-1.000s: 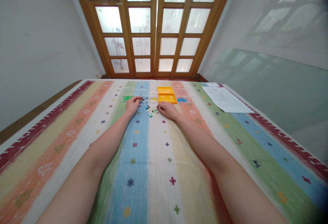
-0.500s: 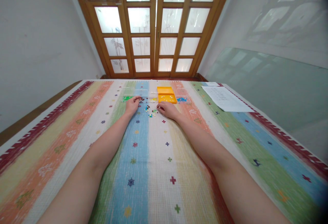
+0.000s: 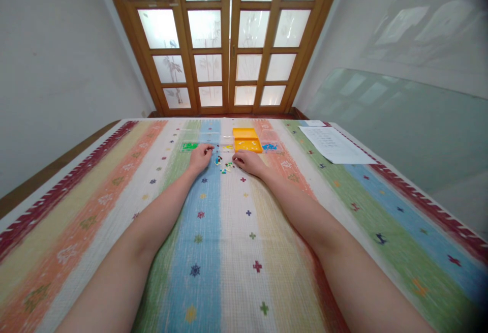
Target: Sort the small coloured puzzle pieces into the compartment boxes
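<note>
My left hand (image 3: 200,160) is over the near edge of a clear box, with thumb and fingers pinched together. Whatever lies in that pinch is too small to make out. My right hand (image 3: 247,160) rests on the cloth in front of the orange box (image 3: 248,133), fingers curled closed beside the small loose pieces (image 3: 229,165); its grip contents are hidden. More mixed-colour pieces (image 3: 218,160) lie between the hands. Green pieces (image 3: 189,146) fill a clear box left of my left hand, and yellow pieces (image 3: 227,147) sit in one between the hands.
Blue pieces (image 3: 270,147) lie in a clear box right of the orange one, which holds white pieces (image 3: 247,145). Printed paper (image 3: 332,145) lies at the far right of the striped tablecloth (image 3: 236,251). Beyond the table stands a glazed wooden door (image 3: 230,43).
My left hand has shifted slightly right, covering more of the dark pieces in the clear box. My right hand stays nearly still. The view has tilted a little.
</note>
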`<act>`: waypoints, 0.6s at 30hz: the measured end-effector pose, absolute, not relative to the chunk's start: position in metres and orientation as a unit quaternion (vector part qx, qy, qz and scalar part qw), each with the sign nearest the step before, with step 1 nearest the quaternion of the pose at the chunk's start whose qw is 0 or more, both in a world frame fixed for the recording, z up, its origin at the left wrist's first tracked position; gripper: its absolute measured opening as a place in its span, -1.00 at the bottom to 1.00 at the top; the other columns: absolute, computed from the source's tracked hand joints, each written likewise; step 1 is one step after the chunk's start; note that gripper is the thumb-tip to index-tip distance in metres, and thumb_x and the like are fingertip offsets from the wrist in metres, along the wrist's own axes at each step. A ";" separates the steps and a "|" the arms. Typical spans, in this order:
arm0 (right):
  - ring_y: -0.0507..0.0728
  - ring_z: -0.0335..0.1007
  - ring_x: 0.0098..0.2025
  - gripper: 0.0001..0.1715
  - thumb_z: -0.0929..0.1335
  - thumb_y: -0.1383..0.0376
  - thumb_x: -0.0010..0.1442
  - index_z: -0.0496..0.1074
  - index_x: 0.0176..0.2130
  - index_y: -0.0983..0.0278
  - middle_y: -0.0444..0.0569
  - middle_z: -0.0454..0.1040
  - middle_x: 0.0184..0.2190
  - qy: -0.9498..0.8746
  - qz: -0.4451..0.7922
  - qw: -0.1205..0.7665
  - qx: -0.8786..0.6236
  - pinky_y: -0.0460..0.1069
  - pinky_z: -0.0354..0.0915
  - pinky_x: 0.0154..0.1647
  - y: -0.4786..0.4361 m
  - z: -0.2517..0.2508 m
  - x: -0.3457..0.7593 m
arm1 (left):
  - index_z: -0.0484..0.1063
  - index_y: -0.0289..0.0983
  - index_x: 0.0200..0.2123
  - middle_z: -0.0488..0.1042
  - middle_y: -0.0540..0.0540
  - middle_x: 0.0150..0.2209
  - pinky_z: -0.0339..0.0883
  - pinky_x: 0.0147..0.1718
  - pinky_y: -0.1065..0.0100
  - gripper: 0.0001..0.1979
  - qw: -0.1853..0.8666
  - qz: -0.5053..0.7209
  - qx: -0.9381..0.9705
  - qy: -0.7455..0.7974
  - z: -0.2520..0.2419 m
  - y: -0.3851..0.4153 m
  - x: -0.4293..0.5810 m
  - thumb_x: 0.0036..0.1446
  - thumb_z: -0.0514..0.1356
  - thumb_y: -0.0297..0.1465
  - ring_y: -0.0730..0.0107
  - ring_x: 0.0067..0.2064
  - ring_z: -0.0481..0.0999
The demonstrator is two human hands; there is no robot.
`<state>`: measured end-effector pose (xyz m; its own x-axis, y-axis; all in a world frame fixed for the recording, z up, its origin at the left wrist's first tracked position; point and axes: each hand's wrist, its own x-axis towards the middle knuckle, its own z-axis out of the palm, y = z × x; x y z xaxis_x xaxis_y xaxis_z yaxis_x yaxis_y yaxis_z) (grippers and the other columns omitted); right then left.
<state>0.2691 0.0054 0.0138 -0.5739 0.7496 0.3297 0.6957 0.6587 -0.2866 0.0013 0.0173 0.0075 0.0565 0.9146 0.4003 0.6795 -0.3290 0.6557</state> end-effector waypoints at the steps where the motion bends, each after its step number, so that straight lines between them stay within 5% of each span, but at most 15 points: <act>1: 0.14 0.46 -0.11 -0.75 0.32 0.27 0.41 0.59 -0.07 0.23 0.04 0.58 -0.12 -0.885 0.063 0.217 -0.408 -0.04 0.24 -0.10 0.006 0.014 0.269 | 0.61 -0.23 -0.06 0.63 -0.14 -0.08 0.43 0.01 0.19 -0.71 0.136 0.383 0.728 0.552 0.009 0.015 0.004 0.28 0.12 -0.42 0.23 -0.12 0.56; 11: 0.15 0.50 -0.02 -0.72 0.29 0.29 0.43 0.59 -0.04 0.24 0.04 0.62 -0.07 -0.848 0.058 0.265 -0.456 -0.01 0.29 0.01 0.015 0.006 0.277 | 0.55 -0.15 0.11 0.51 -0.16 0.16 0.22 0.28 0.06 -0.66 0.075 0.223 0.897 0.374 0.024 -0.020 0.043 0.32 0.15 -0.35 0.12 0.22 0.41; 18: 0.15 0.49 -0.04 -0.71 0.28 0.25 0.44 0.59 -0.05 0.23 0.04 0.62 -0.08 -0.842 0.058 0.268 -0.465 -0.01 0.29 0.00 0.016 0.004 0.277 | 0.51 -0.17 0.15 0.51 -0.17 0.16 0.20 0.30 0.04 -0.64 0.066 0.190 0.916 0.347 0.032 -0.027 0.048 0.33 0.13 -0.35 0.09 0.23 0.39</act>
